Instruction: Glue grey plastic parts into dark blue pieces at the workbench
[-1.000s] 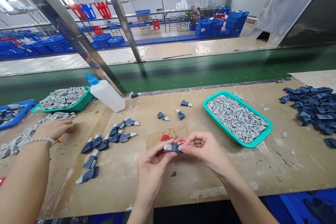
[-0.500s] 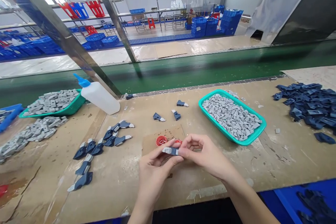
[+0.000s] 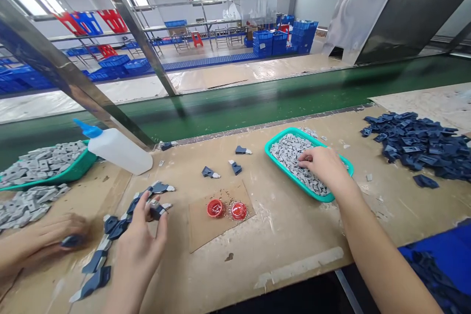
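My left hand (image 3: 142, 235) holds a dark blue plastic part (image 3: 157, 210) with a grey piece on it, between thumb and fingers, beside a row of similar blue-and-grey parts (image 3: 96, 261). My right hand (image 3: 327, 167) reaches into a green basket (image 3: 290, 170) full of small grey plastic pieces (image 3: 287, 148). Its fingertips are pinched together among the pieces; whether one is between them is hidden. Two red caps with shiny liquid, a left one (image 3: 215, 208) and a right one (image 3: 239, 211), lie on a cardboard piece (image 3: 204, 233) between my hands.
Another person's hand (image 3: 55, 233) works at the left with a dark blue part (image 3: 71, 241). A white squeeze bottle (image 3: 119, 149) stands tilted near a post. A dark blue pile (image 3: 415, 144) lies right, a second green basket (image 3: 75, 167) left. Behind runs a green conveyor (image 3: 235, 108).
My hands have moved apart: the left went left to the row with the blue part, the right went into the green basket. Another person's hand has come in at the left.
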`<state>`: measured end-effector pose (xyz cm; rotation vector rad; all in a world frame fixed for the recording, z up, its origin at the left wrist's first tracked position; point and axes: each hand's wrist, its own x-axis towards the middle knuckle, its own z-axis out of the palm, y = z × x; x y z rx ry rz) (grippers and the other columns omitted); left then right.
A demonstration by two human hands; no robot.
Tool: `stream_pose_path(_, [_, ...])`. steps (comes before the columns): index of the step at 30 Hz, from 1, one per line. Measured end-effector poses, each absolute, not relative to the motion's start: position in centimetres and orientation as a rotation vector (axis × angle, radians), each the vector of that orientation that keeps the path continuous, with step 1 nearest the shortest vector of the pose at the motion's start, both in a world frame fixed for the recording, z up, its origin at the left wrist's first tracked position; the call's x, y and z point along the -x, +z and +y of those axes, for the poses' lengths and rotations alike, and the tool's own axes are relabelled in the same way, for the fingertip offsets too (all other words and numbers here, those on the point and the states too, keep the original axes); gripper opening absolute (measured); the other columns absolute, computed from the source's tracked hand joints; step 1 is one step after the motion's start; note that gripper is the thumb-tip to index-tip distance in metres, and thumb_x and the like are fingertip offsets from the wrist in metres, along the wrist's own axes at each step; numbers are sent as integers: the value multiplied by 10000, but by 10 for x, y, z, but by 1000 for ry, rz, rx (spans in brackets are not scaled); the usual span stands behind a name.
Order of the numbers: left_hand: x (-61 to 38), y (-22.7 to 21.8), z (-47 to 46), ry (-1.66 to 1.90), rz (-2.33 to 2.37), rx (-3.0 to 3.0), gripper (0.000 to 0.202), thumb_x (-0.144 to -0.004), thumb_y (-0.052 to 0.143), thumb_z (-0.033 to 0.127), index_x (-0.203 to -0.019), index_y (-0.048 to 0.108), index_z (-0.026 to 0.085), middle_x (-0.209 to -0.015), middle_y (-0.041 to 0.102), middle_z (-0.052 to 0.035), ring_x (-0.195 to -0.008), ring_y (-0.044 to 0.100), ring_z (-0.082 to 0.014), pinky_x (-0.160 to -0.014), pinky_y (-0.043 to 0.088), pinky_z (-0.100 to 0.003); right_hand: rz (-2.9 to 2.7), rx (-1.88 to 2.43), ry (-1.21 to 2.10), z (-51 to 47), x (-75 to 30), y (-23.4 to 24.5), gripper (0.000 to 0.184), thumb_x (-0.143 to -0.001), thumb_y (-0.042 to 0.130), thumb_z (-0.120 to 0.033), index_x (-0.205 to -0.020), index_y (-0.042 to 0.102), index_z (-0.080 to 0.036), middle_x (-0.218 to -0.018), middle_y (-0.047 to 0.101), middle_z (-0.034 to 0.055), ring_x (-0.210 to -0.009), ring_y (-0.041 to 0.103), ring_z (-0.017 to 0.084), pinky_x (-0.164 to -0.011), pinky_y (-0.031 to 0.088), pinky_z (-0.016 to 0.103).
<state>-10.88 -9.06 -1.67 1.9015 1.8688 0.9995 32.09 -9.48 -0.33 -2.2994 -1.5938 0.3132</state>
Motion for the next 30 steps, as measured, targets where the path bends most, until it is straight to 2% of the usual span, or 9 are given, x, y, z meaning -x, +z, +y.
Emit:
stream_pose_path(3, [127, -22, -74, 539, 2021, -2328, 629, -834, 486, 335, -1425, 312, 213, -1098, 640, -167, -929, 617, -355, -726, 461, -415, -1659, 2238, 328, -85, -313, -9, 130, -751, 664, -340, -769, 738, -235, -747, 694, 64, -758, 608, 229, -547, 347, 279])
stream_pose_path(6, [136, -23, -54, 405, 1809, -2584, 575, -851, 389, 250, -1404, 336, 104, -1147, 600, -226, -1047, 568, -377, -836, 441, -471, -1682, 2243, 302, -81, -311, -16, 86, -748, 663, -286, -744, 719, -221, -752, 693, 68, -764, 608, 228, -570, 347, 279])
stream_pose_path(10, [121, -15, -31, 495, 1614, -2726, 515, -833, 378, 175, -1345, 433, 164, -1318, 499, -187, -1213, 459, -353, -974, 367, -497, -1683, 2236, 322, -82, -311, -18, 109, -779, 620, -278, -730, 687, -209, -746, 694, 71, -770, 613, 238, -586, 354, 287])
stream_pose_path(15, [66, -6, -5, 424, 1214, -2761, 431, -861, 377, 174, -1263, 527, 210, -1314, 518, -134, -1222, 453, -294, -1007, 352, -466, -1476, 2090, 266, -101, -295, 1, 238, -877, 481, -318, -931, 681, -202, -860, 714, 79, -766, 629, 238, -599, 400, 303])
stream_pose_path(17, [47, -6, 5, 367, 1088, -2697, 389, -856, 411, 188, -1208, 575, 216, -1263, 559, -124, -1185, 482, -280, -992, 369, -444, -1395, 1945, 326, -113, -280, 8, 260, -877, 487, -351, -960, 691, -214, -933, 715, 77, -800, 635, 240, -643, 436, 320])
stream_pose_path(20, [34, -8, 15, 324, 1068, -2583, 279, -834, 471, 219, -1035, 664, 218, -1060, 647, -112, -1022, 567, -275, -898, 428, -414, -1317, 1688, 640, -129, -248, 10, 250, -848, 543, -383, -958, 708, -231, -977, 713, 68, -860, 643, 237, -710, 484, 338])
stream_pose_path(22, [34, -8, 14, 345, 1118, -2555, 249, -841, 473, 250, -987, 670, 208, -976, 655, -110, -957, 582, -275, -858, 439, -412, -1252, 1567, 894, -137, -225, 5, 218, -805, 607, -382, -902, 714, -220, -896, 724, 64, -816, 657, 226, -715, 505, 337])
stream_pose_path(25, [39, -3, -1, 585, 1247, -2379, 280, -868, 462, 309, -1060, 627, 193, -1053, 640, -114, -986, 580, -259, -882, 432, -406, -1159, 1477, 1138, -141, -196, -7, 187, -744, 677, -368, -775, 703, -186, -773, 723, 67, -728, 667, 217, -688, 519, 330])
stream_pose_path(30, [50, 9, -44, 1144, 1229, -1291, 380, -805, 613, 361, -1131, 597, 168, -1095, 659, -109, -986, 624, -210, -820, 491, -299, -1153, 1403, 1271, -139, -172, -25, 219, -733, 681, -384, -752, 697, -167, -727, 717, 68, -688, 664, 205, -645, 512, 306])
